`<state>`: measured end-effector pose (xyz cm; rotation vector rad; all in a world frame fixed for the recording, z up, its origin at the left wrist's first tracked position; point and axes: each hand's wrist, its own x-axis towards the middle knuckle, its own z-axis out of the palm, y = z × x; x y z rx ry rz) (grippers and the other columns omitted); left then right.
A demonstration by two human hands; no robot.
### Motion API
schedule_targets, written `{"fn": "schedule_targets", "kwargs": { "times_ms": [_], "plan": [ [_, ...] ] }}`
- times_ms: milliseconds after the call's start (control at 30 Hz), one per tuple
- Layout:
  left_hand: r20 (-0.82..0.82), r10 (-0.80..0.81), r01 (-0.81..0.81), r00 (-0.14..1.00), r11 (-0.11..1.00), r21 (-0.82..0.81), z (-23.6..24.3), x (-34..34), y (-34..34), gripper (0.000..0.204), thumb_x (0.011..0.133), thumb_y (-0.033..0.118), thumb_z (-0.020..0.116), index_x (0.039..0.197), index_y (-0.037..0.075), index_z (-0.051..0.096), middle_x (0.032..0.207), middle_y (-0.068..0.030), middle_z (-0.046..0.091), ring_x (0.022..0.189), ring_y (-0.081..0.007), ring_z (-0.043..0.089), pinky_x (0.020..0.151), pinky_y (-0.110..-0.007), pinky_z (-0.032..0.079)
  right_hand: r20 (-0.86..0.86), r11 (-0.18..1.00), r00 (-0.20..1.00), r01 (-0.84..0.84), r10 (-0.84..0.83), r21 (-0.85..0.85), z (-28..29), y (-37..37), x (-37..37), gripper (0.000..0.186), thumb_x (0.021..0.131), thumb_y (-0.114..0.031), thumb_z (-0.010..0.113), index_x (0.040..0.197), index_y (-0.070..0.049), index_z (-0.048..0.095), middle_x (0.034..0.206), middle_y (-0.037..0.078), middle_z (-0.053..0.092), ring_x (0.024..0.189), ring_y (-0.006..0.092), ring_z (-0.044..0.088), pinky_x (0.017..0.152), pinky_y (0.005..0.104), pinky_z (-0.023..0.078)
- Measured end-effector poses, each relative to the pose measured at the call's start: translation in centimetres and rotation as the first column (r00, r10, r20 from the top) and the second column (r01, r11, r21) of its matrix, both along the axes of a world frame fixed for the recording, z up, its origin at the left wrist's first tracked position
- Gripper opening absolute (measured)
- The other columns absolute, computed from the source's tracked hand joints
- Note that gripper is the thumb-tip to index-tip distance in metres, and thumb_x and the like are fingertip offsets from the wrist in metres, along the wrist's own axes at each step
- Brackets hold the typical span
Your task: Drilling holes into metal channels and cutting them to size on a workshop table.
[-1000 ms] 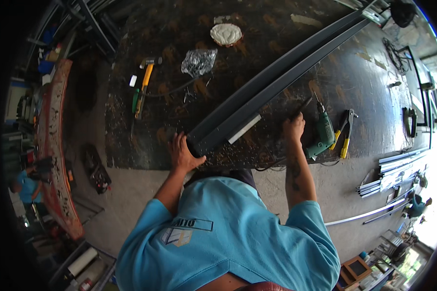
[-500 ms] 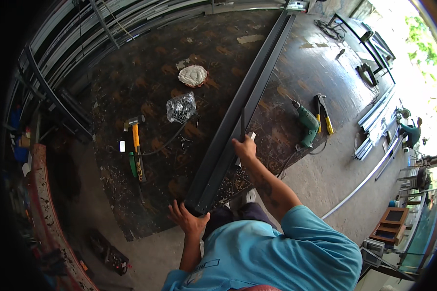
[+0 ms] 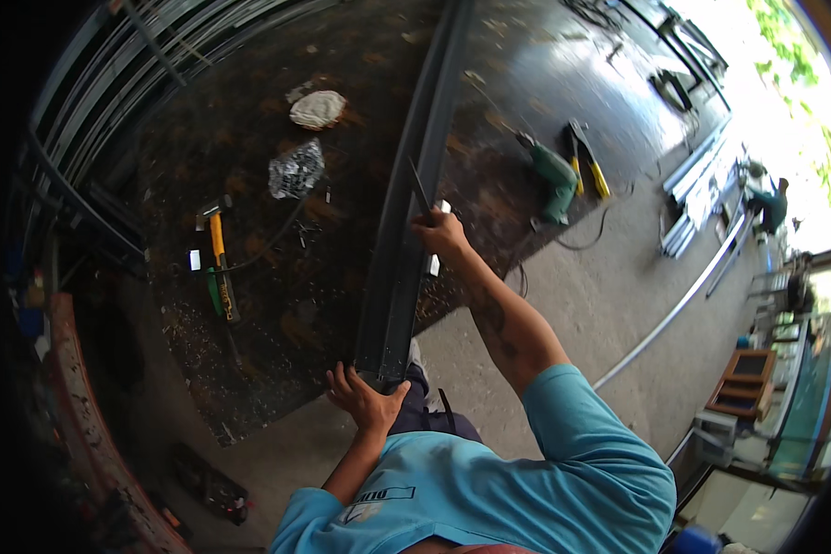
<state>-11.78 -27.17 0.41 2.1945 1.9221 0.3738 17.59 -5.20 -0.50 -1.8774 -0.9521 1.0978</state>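
Observation:
A long dark channel profile [image 3: 397, 295] runs up the dark tabletop [image 3: 268, 388] from my body. My left hand [image 3: 367, 392] grips its near end, fingers and thumb around it. My right hand [image 3: 439, 228] holds a thin dark tool [image 3: 420, 185] at a slant over the profile's middle. A short white bar [image 3: 434, 263] lies beside the profile, partly under that hand. To the right are a green drill [image 3: 549, 185] and a yellow-handled hand tool [image 3: 591, 166]. To the left lie a hammer [image 3: 217, 235], a bag of screws [image 3: 295, 169] and a white pad [image 3: 317, 110].
Metal lengths fill a rack [image 3: 83, 102] at upper left. A red beam [image 3: 83, 397] runs along the left. Silver profiles [image 3: 692, 185] lie off the table's right side, near another person [image 3: 768, 208]. A wooden frame [image 3: 743, 379] stands at lower right.
My right hand moved leftward from beside the drill onto the profile, tool in it. The profile now points more straight ahead as the view turned. My left hand stays at its end.

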Motion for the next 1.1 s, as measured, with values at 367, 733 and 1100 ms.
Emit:
{"fn": "schedule_targets", "kwargs": {
  "times_ms": [367,733,1100],
  "plan": [
    [0.16,0.038,-0.07,0.986,0.978,0.198,-2.2,8.6,-0.7,0.097,0.055,0.061,0.086,0.118,0.001,0.043,0.143,-0.0294,0.032,0.136,-0.0505,0.025,0.102,-0.069,0.024,-0.42,0.957,0.887,0.265,-0.193,0.119,6.5,-20.2,-0.1,0.029,0.098,-0.026,0.057,0.103,0.001,0.065,0.07,0.001,0.058,0.055,0.0086,0.053,0.048,0.0236,0.041],
    [0.254,-0.348,0.249,0.902,0.903,0.351,0.3,12.0,8.5,0.058,0.077,0.052,0.073,0.112,0.008,0.058,0.14,-0.024,0.041,0.133,-0.0452,0.034,0.11,-0.057,0.025,-0.574,0.954,0.763,0.21,-0.296,-0.212,1.3,-42.5,-9.1,0.041,0.105,-0.041,0.042,0.116,-0.006,0.06,0.069,-0.002,0.049,0.057,0.008,0.048,0.05,0.025,0.04],
    [0.036,-0.513,0.508,0.858,0.856,0.095,-3.3,18.6,19.5,0.07,0.093,0.05,0.046,0.144,0.002,0.042,0.154,-0.0226,0.031,0.136,-0.0495,0.032,0.117,-0.049,0.023,-0.594,0.949,0.747,0.172,-0.3,-0.263,-0.9,-33.8,-15.4,0.042,0.105,-0.043,0.041,0.101,-0.005,0.06,0.064,-0.003,0.041,0.055,0.0082,0.04,0.048,0.0268,0.036]
  ]
}}
